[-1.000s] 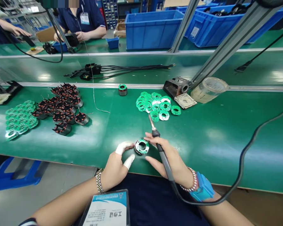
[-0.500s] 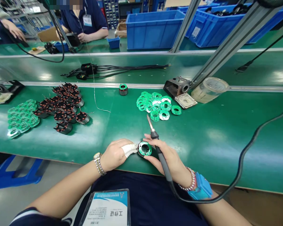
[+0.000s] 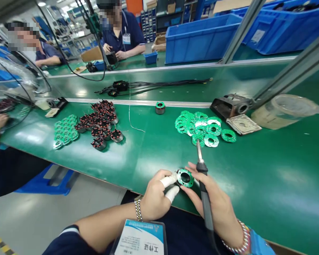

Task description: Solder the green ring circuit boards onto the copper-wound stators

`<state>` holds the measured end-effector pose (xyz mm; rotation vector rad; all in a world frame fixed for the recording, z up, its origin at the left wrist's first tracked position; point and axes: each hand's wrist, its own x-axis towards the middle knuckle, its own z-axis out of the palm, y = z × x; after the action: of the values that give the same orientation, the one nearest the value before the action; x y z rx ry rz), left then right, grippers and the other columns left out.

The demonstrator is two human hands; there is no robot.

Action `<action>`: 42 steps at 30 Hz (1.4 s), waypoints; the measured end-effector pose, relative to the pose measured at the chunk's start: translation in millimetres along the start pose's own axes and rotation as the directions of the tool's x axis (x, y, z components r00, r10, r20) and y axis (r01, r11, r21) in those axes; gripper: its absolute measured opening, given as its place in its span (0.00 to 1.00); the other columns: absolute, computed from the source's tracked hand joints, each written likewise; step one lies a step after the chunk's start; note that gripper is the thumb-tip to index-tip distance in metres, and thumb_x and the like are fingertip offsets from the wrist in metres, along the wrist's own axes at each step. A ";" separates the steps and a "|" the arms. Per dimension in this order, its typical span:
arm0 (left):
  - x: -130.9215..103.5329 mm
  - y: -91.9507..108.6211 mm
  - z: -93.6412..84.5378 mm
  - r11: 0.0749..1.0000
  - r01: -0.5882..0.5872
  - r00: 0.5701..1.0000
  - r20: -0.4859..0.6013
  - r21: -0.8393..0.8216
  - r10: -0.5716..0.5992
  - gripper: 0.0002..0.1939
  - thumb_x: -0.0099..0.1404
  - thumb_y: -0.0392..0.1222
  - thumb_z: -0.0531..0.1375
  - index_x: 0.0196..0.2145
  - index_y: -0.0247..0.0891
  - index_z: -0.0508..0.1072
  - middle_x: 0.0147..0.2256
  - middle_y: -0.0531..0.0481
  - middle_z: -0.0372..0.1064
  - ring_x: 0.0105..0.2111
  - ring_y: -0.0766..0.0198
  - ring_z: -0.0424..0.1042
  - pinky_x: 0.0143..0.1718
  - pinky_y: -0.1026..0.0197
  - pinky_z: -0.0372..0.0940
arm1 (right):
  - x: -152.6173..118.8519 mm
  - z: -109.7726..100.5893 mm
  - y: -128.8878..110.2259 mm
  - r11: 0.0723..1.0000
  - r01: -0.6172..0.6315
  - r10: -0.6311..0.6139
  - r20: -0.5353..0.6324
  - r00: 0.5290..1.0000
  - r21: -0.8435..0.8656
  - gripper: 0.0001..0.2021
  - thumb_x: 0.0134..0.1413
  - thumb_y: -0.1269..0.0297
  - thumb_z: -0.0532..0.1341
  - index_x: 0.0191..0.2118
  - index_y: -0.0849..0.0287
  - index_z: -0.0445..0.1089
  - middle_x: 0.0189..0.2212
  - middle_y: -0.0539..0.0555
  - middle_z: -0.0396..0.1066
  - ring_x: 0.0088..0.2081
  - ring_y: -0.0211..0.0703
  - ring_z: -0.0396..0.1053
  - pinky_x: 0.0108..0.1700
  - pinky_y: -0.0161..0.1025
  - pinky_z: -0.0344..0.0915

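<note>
My left hand (image 3: 159,194), with white covers on its thumb and a finger, grips a motor stator from its left side. A green ring-shaped circuit board (image 3: 181,180) lies on the stator's upper face. In my right hand (image 3: 218,202) is a soldering iron (image 3: 206,202), its tip pointing away from me toward the loose boards. Fingertips of that hand also touch the right side of the stator. Most of the stator's body is hidden by my fingers and the board. Loose green ring boards (image 3: 192,124) lie in a pile beyond my hands.
Wound stators (image 3: 102,122) cluster at the left beside a green board panel (image 3: 66,131). One stator with a board (image 3: 160,107) stands further back. An iron stand (image 3: 228,106), a sponge (image 3: 243,124) and a clear tub (image 3: 281,113) sit at right. Solder wire (image 3: 130,117) hangs down. Co-workers sit opposite and left.
The camera view has swung left, so the bench appears shifted right. My left thumb now shows against the stator's near side. Both hands keep their holds.
</note>
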<state>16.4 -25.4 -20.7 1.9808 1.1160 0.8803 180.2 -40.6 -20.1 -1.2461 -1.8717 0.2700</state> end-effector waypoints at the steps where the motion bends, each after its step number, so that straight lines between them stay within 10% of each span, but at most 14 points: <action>1: 1.1 -0.1 -0.4 1.000 -0.003 1.000 0.007 0.015 0.003 0.17 0.57 0.34 0.57 0.46 0.38 0.63 0.42 0.43 0.65 0.41 0.58 0.69 0.42 0.54 0.68 | 1.0 1.5 0.4 1.000 0.005 -0.005 0.001 1.000 -0.001 0.16 0.54 0.67 0.57 0.49 0.57 0.58 0.49 0.63 0.66 0.47 0.51 0.69 0.47 0.47 0.70; 8: 53.5 -9.7 -20.4 0.947 -0.171 0.961 0.258 0.271 0.099 0.36 0.52 0.35 0.61 0.57 0.41 0.50 0.46 0.42 0.63 0.45 0.52 0.66 0.46 0.49 0.65 | 25.6 -7.1 6.9 1.000 0.009 -0.009 -0.008 1.000 -0.015 0.18 0.53 0.61 0.58 0.49 0.57 0.56 0.51 0.64 0.65 0.49 0.53 0.67 0.47 0.47 0.70; 15: 181.0 -46.2 -69.7 0.797 0.020 0.982 0.136 0.604 -0.128 0.45 0.48 0.39 0.64 0.59 0.42 0.46 0.60 0.40 0.42 0.41 0.54 0.71 0.43 0.54 0.66 | 45.1 -45.4 38.1 0.983 -0.082 0.052 -0.178 0.983 -0.167 0.19 0.55 0.57 0.56 0.49 0.58 0.56 0.47 0.63 0.68 0.44 0.51 0.71 0.44 0.46 0.70; 27: 277.1 -59.3 -89.7 0.765 -0.049 0.961 0.240 0.643 -0.140 0.44 0.46 0.41 0.65 0.58 0.40 0.52 0.45 0.43 0.68 0.43 0.54 0.70 0.42 0.59 0.64 | 79.2 -129.4 168.3 0.839 -0.129 -0.054 -0.317 0.947 -0.528 0.11 0.56 0.57 0.52 0.33 0.58 0.66 0.23 0.54 0.68 0.24 0.44 0.66 0.26 0.40 0.64; 35: 389.5 -78.3 -65.8 0.686 0.086 0.975 0.080 0.722 -0.206 0.40 0.52 0.44 0.63 0.58 0.33 0.50 0.49 0.34 0.63 0.48 0.47 0.66 0.46 0.53 0.61 | 59.5 -152.2 146.0 0.840 -0.295 0.070 -0.449 0.891 -0.455 0.10 0.56 0.62 0.55 0.43 0.55 0.68 0.33 0.54 0.74 0.30 0.44 0.72 0.35 0.40 0.69; 42: 386.7 -71.7 -61.3 0.628 0.118 0.973 0.037 0.769 -0.228 0.41 0.53 0.51 0.61 0.59 0.36 0.49 0.56 0.32 0.52 0.49 0.43 0.64 0.48 0.50 0.60 | 45.3 -151.8 138.4 0.854 -0.393 0.138 -0.581 0.802 -0.340 0.07 0.52 0.63 0.60 0.38 0.54 0.70 0.33 0.53 0.73 0.31 0.45 0.72 0.35 0.41 0.70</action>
<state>91.4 361.0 38.8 2.4729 1.7654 0.1258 377.0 24.1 16.4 -1.6998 -1.2828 -0.3656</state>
